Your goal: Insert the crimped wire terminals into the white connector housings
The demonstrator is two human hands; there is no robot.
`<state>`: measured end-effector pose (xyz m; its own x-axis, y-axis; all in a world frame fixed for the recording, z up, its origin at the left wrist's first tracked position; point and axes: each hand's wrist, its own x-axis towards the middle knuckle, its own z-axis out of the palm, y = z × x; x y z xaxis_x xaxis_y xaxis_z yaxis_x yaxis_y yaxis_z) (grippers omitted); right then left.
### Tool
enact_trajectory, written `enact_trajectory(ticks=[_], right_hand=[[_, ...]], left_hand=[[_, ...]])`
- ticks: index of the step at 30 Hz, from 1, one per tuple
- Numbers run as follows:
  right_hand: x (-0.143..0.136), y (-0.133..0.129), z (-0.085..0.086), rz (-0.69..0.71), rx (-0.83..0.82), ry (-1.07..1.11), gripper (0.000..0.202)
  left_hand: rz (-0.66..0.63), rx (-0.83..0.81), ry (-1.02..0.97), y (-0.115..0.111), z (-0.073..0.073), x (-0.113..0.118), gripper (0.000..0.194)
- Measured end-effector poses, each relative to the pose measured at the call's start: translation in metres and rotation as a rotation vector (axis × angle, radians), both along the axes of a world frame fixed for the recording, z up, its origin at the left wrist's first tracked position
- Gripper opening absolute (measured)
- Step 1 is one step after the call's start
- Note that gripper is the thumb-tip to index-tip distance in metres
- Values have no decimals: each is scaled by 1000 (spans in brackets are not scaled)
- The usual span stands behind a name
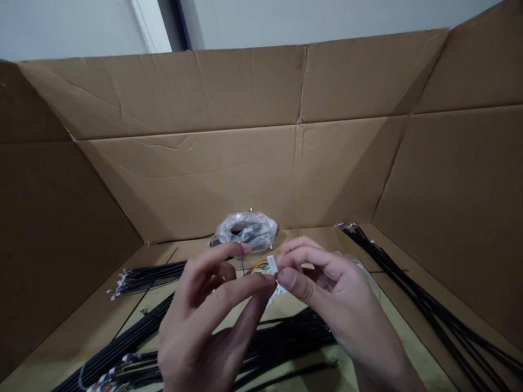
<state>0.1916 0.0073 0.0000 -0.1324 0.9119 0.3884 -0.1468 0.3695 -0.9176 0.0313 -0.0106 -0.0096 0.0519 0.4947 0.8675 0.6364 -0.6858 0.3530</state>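
In the middle of the head view, a small white connector point(272, 264) sits between my two hands. My right hand point(333, 288) pinches it between thumb and fingers on its right side. Thin coloured wires point(258, 266), yellow and red among them, run from it toward the left. My left hand point(216, 310) has thumb and index finger pressed together at the connector's lower end, most likely on a wire whose tip is hidden. A blue wire point(242, 260) stands up by another left fingertip. Below both hands lies a bundle of black cables point(286, 337).
Cardboard walls point(204, 163) enclose the work surface. A clear plastic bag point(249, 228) with dark contents lies at the back. Black cable bundles with white connectors lie at left point(151, 275) and right point(392, 277). Another thick bundle point(126, 343) lies at front left.
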Motion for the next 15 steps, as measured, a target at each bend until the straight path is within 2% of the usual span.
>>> enact_trajectory(ticks=[3, 6, 10, 15], right_hand=[[0, 0, 0, 79, -58, 60, 10], [1, -1, 0, 115, -91, 85, 12], [2, -3, 2, 61, 13, 57, 15], [2, -5, 2, -32, 145, -16, 8]], left_hand=[[28, 2, -4, 2, -2, 1, 25], [38, 75, -5, 4, -2, 1, 27], [31, 77, 4, 4, -2, -2, 27], [25, 33, -7, 2, -1, -4, 27]])
